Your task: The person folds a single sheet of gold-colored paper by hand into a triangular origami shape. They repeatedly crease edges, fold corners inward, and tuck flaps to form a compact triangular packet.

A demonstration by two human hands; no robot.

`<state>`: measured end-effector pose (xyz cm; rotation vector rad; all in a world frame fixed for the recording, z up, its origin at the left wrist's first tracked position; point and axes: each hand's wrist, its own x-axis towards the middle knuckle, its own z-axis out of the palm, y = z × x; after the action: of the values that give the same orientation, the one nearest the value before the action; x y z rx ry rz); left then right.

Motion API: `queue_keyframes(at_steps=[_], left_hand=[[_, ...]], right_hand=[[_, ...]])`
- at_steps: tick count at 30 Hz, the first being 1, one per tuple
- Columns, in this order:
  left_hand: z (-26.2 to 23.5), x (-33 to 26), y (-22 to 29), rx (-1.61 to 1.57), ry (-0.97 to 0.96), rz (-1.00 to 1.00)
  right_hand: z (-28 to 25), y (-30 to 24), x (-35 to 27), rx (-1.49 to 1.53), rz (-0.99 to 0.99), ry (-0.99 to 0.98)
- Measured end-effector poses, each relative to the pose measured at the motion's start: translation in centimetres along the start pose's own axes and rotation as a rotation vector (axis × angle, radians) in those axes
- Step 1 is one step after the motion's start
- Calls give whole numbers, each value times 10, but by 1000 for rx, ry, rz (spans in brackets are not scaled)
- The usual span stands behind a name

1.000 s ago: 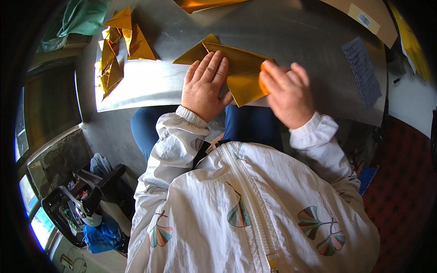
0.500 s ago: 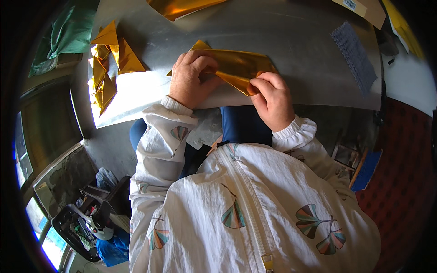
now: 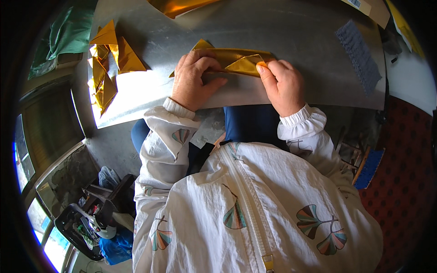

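Observation:
A sheet of shiny gold foil paper (image 3: 246, 66) lies on the table in front of me, partly folded, with a pointed flap turned over near its right end. My left hand (image 3: 195, 78) lies over its left part, fingers curled and holding it down, thumb apart along the near edge. A gold corner pokes out beyond the left fingers. My right hand (image 3: 284, 86) is closed, pinching the flap at the right between thumb and forefinger. Several folded gold foil pieces (image 3: 129, 57) are heaped at the table's left end.
More gold foil (image 3: 182, 5) lies at the far edge of the metal table (image 3: 291, 27). A blue-grey textured cloth (image 3: 359, 57) rests on the right side, below a cardboard piece (image 3: 371, 9). On the floor at lower left stands a black basket (image 3: 75, 225) of odds and ends.
My right hand has moved up and to the right, bringing the near edge of the foil paper up and over into a flap. My left hand has stayed nearly in place.

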<state>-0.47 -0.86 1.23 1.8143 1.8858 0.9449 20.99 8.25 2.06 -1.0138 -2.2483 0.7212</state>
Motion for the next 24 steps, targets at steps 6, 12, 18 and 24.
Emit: queue_keyframes(at_steps=[6,12,18,24], left_hand=[[-1,2,0,46,-16,2],[-5,0,2,52,-44,36],[-3,-1,0,47,-3,55],[9,1,0,58,139,62]], right_hand=[[-1,8,20,-49,66,-132],[1,10,24,-227,-54,-118],[3,12,25,-267,-83,-125],[7,12,24,-315,-99,-91]])
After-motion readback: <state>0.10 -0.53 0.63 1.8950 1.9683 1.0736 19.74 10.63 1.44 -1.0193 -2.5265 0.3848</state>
